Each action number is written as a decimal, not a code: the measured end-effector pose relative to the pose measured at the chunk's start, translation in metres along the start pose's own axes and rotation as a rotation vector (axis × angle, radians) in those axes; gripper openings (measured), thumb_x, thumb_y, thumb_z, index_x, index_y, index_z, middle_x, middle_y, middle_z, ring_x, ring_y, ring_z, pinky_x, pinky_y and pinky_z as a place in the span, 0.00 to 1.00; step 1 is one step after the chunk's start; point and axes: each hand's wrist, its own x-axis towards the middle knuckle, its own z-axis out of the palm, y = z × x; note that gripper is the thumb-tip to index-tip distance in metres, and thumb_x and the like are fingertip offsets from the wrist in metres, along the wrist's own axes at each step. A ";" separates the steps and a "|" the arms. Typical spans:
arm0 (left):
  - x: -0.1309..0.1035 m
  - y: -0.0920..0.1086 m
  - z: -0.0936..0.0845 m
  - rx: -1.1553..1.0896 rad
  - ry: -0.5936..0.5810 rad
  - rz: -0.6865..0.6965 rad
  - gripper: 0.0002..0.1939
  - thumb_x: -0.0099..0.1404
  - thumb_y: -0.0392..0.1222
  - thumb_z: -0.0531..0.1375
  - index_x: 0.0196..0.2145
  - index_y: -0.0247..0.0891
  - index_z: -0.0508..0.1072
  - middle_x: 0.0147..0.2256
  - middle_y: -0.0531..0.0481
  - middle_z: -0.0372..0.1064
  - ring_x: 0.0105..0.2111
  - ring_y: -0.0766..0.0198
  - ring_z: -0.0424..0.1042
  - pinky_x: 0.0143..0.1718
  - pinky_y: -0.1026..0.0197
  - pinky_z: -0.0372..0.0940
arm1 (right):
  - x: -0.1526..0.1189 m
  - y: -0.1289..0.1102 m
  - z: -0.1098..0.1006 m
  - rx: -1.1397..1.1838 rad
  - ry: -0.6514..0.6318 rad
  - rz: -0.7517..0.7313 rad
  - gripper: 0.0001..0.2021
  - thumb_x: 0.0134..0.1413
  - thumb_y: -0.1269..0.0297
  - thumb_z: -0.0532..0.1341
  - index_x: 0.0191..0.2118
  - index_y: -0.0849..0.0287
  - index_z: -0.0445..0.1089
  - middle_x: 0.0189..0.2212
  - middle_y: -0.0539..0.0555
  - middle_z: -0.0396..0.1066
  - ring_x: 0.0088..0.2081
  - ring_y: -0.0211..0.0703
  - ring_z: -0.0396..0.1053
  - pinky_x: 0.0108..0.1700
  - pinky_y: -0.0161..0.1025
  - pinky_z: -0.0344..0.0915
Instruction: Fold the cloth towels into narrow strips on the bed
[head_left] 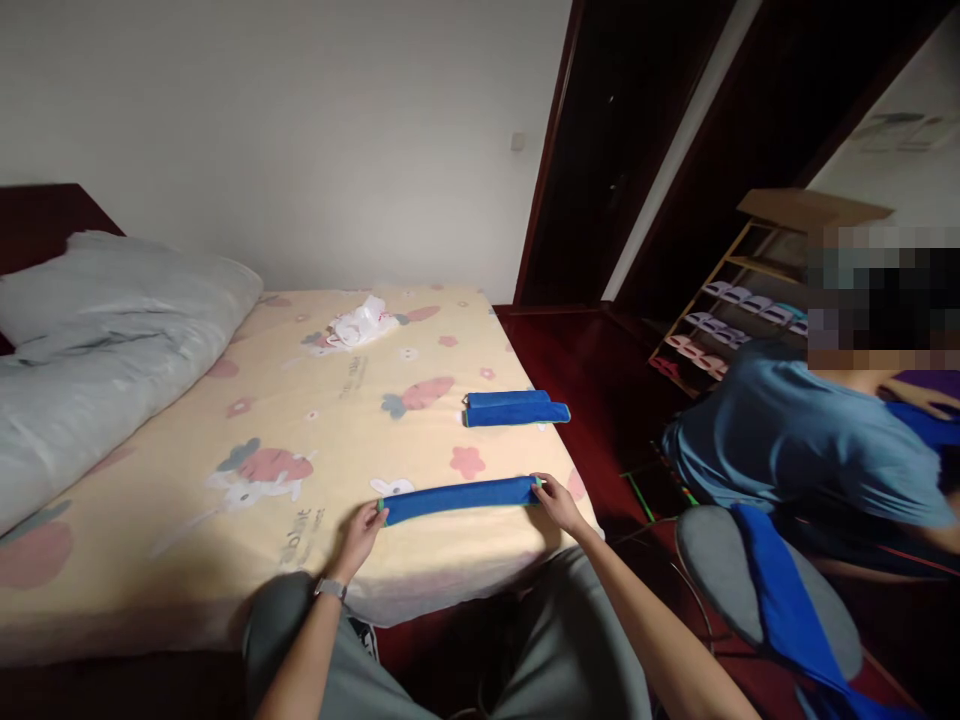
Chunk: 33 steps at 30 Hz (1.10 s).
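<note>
A long blue cloth (459,497), folded into a narrow strip, lies across the near edge of the bed (352,420). My left hand (364,532) pinches its left end and my right hand (559,502) pinches its right end. A second blue cloth (514,408), folded shorter and thicker, rests farther back near the bed's right edge. I sit facing the bed with my knees against it.
A grey duvet (97,340) is heaped at the left. A crumpled white plastic bag (361,322) lies near the wall. At the right a person in a blue shirt (810,440) sits by a shoe rack (731,320); a stool (757,590) carries another blue cloth.
</note>
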 end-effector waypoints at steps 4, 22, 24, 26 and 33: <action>-0.021 0.012 0.006 -0.120 -0.066 -0.139 0.35 0.55 0.68 0.61 0.47 0.34 0.72 0.33 0.45 0.77 0.29 0.58 0.76 0.30 0.57 0.71 | -0.014 0.007 -0.008 0.185 -0.001 0.215 0.27 0.52 0.41 0.56 0.50 0.56 0.65 0.25 0.49 0.71 0.24 0.44 0.71 0.22 0.39 0.67; 0.131 0.117 0.174 -0.047 -0.040 0.066 0.18 0.67 0.51 0.57 0.47 0.36 0.70 0.36 0.44 0.77 0.32 0.61 0.76 0.31 0.61 0.69 | 0.104 0.058 -0.144 0.541 0.440 0.295 0.29 0.33 0.51 0.74 0.44 0.56 0.72 0.38 0.53 0.75 0.33 0.41 0.74 0.32 0.36 0.75; 0.159 0.124 0.196 0.019 0.008 0.083 0.15 0.69 0.47 0.55 0.48 0.36 0.69 0.36 0.43 0.76 0.33 0.60 0.75 0.34 0.60 0.69 | 0.132 0.071 -0.143 0.500 0.488 0.299 0.29 0.35 0.50 0.73 0.45 0.56 0.71 0.38 0.53 0.75 0.34 0.43 0.74 0.34 0.38 0.76; 0.179 0.125 0.211 0.067 0.058 0.088 0.14 0.70 0.44 0.53 0.49 0.37 0.70 0.39 0.42 0.75 0.39 0.58 0.75 0.41 0.57 0.68 | 0.154 0.082 -0.136 0.367 0.476 0.317 0.27 0.41 0.49 0.69 0.47 0.56 0.69 0.42 0.55 0.75 0.39 0.47 0.75 0.39 0.42 0.76; 0.112 0.083 0.184 0.588 0.082 0.359 0.20 0.71 0.40 0.50 0.58 0.39 0.68 0.57 0.42 0.69 0.59 0.53 0.64 0.62 0.46 0.54 | 0.178 0.095 -0.119 -0.449 0.210 0.279 0.33 0.49 0.58 0.62 0.62 0.59 0.61 0.62 0.67 0.60 0.64 0.66 0.57 0.63 0.60 0.56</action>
